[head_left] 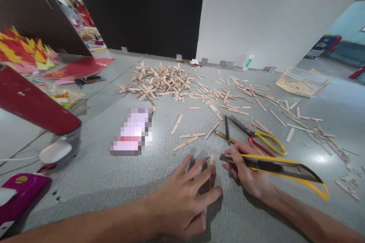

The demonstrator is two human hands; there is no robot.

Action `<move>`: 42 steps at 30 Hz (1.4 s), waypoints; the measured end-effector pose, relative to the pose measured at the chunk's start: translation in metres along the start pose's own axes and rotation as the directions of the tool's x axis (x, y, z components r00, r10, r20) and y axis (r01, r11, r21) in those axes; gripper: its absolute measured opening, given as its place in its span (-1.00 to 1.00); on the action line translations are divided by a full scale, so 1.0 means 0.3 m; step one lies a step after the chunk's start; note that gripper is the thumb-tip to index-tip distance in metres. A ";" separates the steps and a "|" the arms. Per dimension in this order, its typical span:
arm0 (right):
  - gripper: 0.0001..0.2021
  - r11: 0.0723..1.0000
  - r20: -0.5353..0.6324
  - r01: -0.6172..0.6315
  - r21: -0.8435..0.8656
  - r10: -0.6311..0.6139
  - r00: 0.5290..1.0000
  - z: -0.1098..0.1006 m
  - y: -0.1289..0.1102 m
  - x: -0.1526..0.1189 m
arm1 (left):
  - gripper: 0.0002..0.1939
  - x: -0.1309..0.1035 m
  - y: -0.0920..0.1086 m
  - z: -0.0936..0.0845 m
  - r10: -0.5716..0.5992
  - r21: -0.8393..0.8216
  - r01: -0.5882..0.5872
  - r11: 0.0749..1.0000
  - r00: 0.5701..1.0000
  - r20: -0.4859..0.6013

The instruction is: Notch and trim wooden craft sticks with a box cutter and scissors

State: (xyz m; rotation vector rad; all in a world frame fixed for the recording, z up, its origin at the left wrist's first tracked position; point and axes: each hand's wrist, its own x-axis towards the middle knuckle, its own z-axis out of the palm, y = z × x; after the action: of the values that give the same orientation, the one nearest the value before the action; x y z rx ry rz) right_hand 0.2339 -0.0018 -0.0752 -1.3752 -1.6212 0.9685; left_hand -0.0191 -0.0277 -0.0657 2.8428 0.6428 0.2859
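Note:
My left hand point(188, 193) is palm down on the grey tabletop, its fingers bent and spaced around a short wooden craft stick point(211, 158). A fingertip crosses that stick and holds it against the surface; its lower part is partly hidden. My right hand point(246, 172) grips a yellow and black utility knife point(281, 167), its front end pointing left towards the stick. Loose craft sticks point(185, 144) lie just beyond my left hand. Beyond my right hand are pliers with yellow and red handles point(269, 140) and a dark thin bar point(227, 128).
A heap of sticks joined into star shapes point(162, 79) lies at the back, with scattered cut sticks to its right. A small wooden frame point(302, 82) stands far right. To the left are a blurred phone point(132, 131), a red tube point(37, 102) and a white mouse point(55, 151).

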 end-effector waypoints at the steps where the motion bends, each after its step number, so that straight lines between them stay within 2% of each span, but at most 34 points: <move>1: -0.52 1.000 0.003 0.009 -0.008 -0.009 1.000 -0.002 0.001 0.000 | -0.44 0.000 0.002 0.003 -0.029 -0.006 0.029 1.000 1.000 -0.003; 3: -0.51 0.999 0.011 0.024 -0.029 -0.024 1.000 -0.005 0.000 0.002 | -0.39 0.003 0.001 0.006 -0.066 -0.027 0.066 0.997 0.998 0.008; 7: -0.52 0.997 0.033 0.047 -0.069 -0.045 0.998 -0.009 -0.001 0.006 | -0.53 0.009 -0.015 -0.004 -0.068 -0.057 0.072 0.996 0.995 0.070; 9: -0.52 0.995 0.043 0.055 -0.087 -0.051 0.998 -0.013 0.006 0.006 | -0.51 0.009 -0.023 -0.009 -0.078 -0.067 0.083 0.994 0.994 0.079; 14: -0.57 0.985 0.081 0.092 -0.144 -0.081 0.993 -0.019 0.018 0.010 | -0.44 0.002 -0.023 0.004 -0.135 -0.047 0.135 0.990 0.991 0.011; 21: -0.66 0.957 0.166 0.207 -0.203 -0.174 0.971 0.003 -0.041 0.031 | -0.41 0.005 -0.021 0.027 -0.188 -0.075 0.186 0.980 0.982 -0.027; 29: -0.66 0.966 0.262 0.169 -0.194 -0.115 0.958 -0.002 -0.031 0.034 | -0.34 0.008 -0.025 0.031 -0.193 -0.144 0.192 0.971 0.981 0.006; 42: -0.66 0.969 0.266 0.163 -0.185 -0.110 0.958 -0.004 -0.018 0.031 | -0.35 0.006 -0.025 0.036 -0.188 -0.145 0.185 0.972 0.982 -0.012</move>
State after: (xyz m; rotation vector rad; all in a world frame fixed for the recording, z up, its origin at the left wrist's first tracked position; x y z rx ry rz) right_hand 0.2319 0.0067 -0.0689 -1.2914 -2.0308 0.9453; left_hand -0.0179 -0.0222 -0.0776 2.6239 0.8522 0.3226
